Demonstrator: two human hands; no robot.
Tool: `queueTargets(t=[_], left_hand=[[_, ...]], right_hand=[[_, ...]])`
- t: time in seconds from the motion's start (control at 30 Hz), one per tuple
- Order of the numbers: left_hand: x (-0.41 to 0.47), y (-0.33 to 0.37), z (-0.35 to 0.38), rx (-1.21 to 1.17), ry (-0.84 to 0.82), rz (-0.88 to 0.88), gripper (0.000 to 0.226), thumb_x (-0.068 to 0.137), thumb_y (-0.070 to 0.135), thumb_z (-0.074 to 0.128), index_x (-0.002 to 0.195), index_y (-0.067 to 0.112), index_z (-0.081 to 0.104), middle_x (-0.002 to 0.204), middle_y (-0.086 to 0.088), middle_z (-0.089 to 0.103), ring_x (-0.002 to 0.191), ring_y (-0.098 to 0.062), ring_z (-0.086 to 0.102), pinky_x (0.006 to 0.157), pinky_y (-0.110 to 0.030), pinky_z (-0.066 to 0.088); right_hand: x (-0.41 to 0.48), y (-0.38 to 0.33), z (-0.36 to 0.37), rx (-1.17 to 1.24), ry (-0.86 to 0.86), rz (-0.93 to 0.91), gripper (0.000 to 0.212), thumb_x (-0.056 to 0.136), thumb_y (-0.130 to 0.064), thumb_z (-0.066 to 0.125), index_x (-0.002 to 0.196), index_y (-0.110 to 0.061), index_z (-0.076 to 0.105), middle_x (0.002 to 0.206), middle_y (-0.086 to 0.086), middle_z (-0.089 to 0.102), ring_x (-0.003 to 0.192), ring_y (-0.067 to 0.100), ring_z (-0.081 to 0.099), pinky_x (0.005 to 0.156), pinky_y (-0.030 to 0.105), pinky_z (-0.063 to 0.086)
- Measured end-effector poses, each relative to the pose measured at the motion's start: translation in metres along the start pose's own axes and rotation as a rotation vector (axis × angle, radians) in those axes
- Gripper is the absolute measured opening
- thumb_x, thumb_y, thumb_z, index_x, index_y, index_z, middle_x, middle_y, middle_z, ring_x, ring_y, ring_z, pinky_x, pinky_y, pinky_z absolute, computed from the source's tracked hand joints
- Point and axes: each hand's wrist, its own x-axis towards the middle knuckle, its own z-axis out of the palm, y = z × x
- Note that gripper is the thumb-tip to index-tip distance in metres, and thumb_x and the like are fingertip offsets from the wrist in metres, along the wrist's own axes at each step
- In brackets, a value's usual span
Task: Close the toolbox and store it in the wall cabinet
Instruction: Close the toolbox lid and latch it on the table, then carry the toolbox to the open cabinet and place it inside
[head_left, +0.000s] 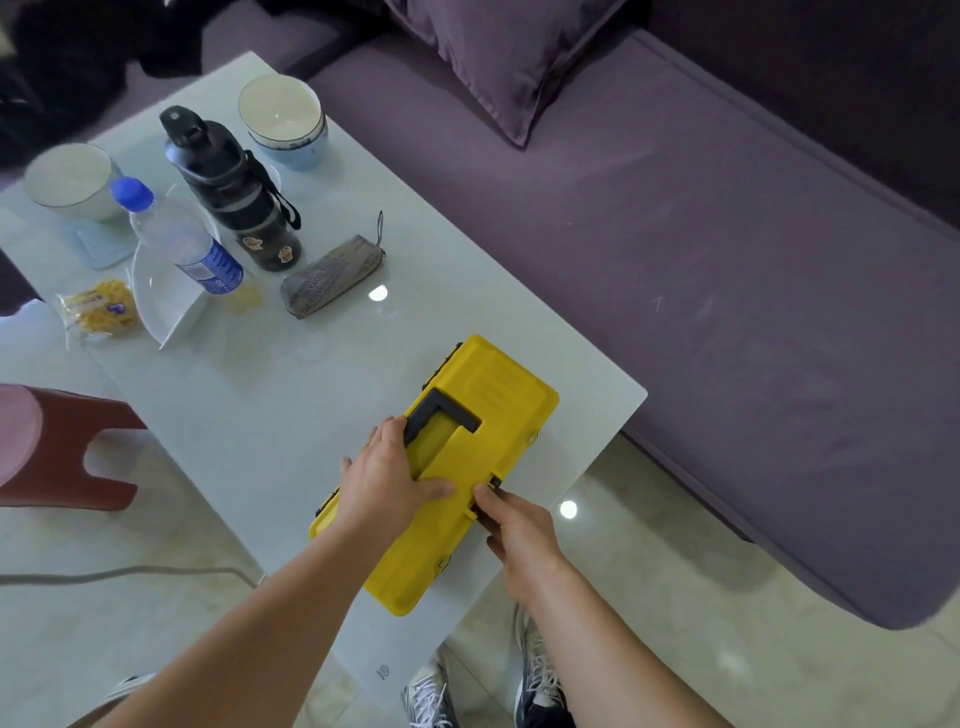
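A yellow toolbox (483, 415) with a black handle lies on the near right corner of the white glass table (291, 374), its lid down. My left hand (387, 480) rests flat on the lid, fingers spread beside the handle. My right hand (511, 525) pinches the black latch on the toolbox's right long side. The wall cabinet is not in view.
Farther along the table stand two bowls (280, 111), a black bottle (234, 192), a clear water bottle (179, 236), a white plate (166, 296), a snack packet (101, 306) and a grey pouch (332, 275). A purple sofa (727, 260) runs along the right. A red stool (67, 447) stands at the left.
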Motion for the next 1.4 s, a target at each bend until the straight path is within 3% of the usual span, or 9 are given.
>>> queueTargets(t=[0.2, 0.3, 0.37, 0.5, 0.7, 1.0, 1.17, 1.3, 1.4], left_hand=[[-0.004, 0.02, -0.018, 0.035, 0.208, -0.004, 0.044, 0.079, 0.033, 0.074, 0.116, 0.019, 0.053, 0.113, -0.006, 0.058, 0.1, -0.026, 0.052, 0.079, -0.037, 0.043], [-0.005, 0.033, -0.034, -0.196, 0.044, -0.062, 0.031, 0.083, 0.024, 0.071, 0.11, 0.019, 0.056, 0.094, -0.001, 0.063, 0.078, -0.021, 0.057, 0.061, -0.034, 0.043], [-0.007, 0.046, -0.043, -0.226, -0.182, -0.054, 0.027, 0.083, 0.019, 0.071, 0.108, 0.017, 0.06, 0.09, -0.007, 0.066, 0.079, -0.027, 0.062, 0.068, -0.04, 0.051], [-0.018, 0.062, -0.042, -0.302, -0.413, -0.139, 0.017, 0.092, 0.014, 0.058, 0.109, 0.015, 0.058, 0.091, -0.014, 0.067, 0.082, -0.027, 0.064, 0.076, -0.036, 0.049], [-0.034, 0.097, -0.065, -0.478, -0.38, -0.225, 0.018, 0.096, 0.012, 0.05, 0.079, 0.005, 0.053, 0.068, -0.009, 0.045, 0.05, -0.021, 0.041, 0.05, -0.03, 0.034], [-0.119, 0.278, -0.178, -0.508, -0.374, 0.038, 0.012, 0.094, 0.011, 0.056, 0.09, 0.0, 0.058, 0.074, -0.012, 0.059, 0.054, -0.021, 0.056, 0.049, -0.032, 0.043], [-0.188, 0.426, -0.216, -0.412, -0.343, 0.257, 0.012, 0.091, 0.012, 0.06, 0.088, 0.0, 0.059, 0.073, -0.01, 0.056, 0.053, -0.02, 0.051, 0.043, -0.027, 0.041], [-0.248, 0.557, -0.225, -0.295, -0.339, 0.413, 0.013, 0.09, 0.013, 0.062, 0.089, 0.0, 0.06, 0.075, -0.011, 0.058, 0.052, -0.019, 0.051, 0.045, -0.029, 0.041], [-0.298, 0.652, -0.219, -0.232, -0.387, 0.544, 0.014, 0.088, 0.014, 0.064, 0.088, 0.001, 0.063, 0.07, -0.009, 0.059, 0.047, -0.017, 0.052, 0.044, -0.027, 0.043]], right_hand=[[-0.012, -0.028, -0.015, -0.204, 0.171, -0.178, 0.038, 0.08, -0.02, 0.062, 0.058, -0.021, 0.032, 0.063, 0.003, 0.026, 0.058, 0.019, 0.026, 0.058, 0.034, 0.017], [-0.039, -0.033, -0.035, -0.068, 0.193, -0.199, 0.008, 0.079, -0.017, 0.064, 0.083, -0.023, 0.063, 0.081, -0.004, 0.059, 0.076, 0.018, 0.058, 0.073, 0.036, 0.048], [-0.055, -0.032, -0.047, 0.034, 0.13, -0.128, 0.03, 0.081, -0.014, 0.069, 0.111, -0.014, 0.066, 0.106, 0.002, 0.073, 0.097, 0.02, 0.07, 0.091, 0.04, 0.051], [-0.085, -0.035, -0.041, 0.062, 0.005, -0.11, 0.027, 0.084, -0.012, 0.067, 0.111, -0.012, 0.067, 0.095, 0.005, 0.079, 0.09, 0.02, 0.075, 0.084, 0.039, 0.052], [-0.13, -0.061, -0.035, 0.112, 0.004, -0.149, 0.017, 0.087, -0.008, 0.062, 0.102, -0.011, 0.068, 0.084, 0.005, 0.08, 0.084, 0.024, 0.076, 0.077, 0.036, 0.054], [-0.248, -0.167, -0.114, 0.477, 0.04, -0.313, 0.014, 0.089, -0.005, 0.061, 0.103, -0.004, 0.065, 0.101, 0.02, 0.074, 0.091, 0.031, 0.072, 0.08, 0.039, 0.055], [-0.32, -0.24, -0.185, 0.507, 0.029, -0.449, 0.016, 0.083, -0.02, 0.067, 0.099, -0.02, 0.062, 0.092, 0.003, 0.066, 0.09, 0.016, 0.066, 0.07, 0.032, 0.053], [-0.365, -0.283, -0.271, 0.436, 0.107, -0.428, 0.089, 0.074, -0.04, 0.079, 0.147, -0.013, 0.034, 0.143, 0.008, 0.045, 0.121, 0.029, 0.049, 0.095, 0.044, 0.048], [-0.405, -0.311, -0.342, 0.536, 0.025, -0.428, 0.122, 0.049, -0.058, 0.087, 0.148, -0.017, 0.028, 0.131, 0.01, 0.04, 0.108, 0.028, 0.046, 0.082, 0.045, 0.048]])
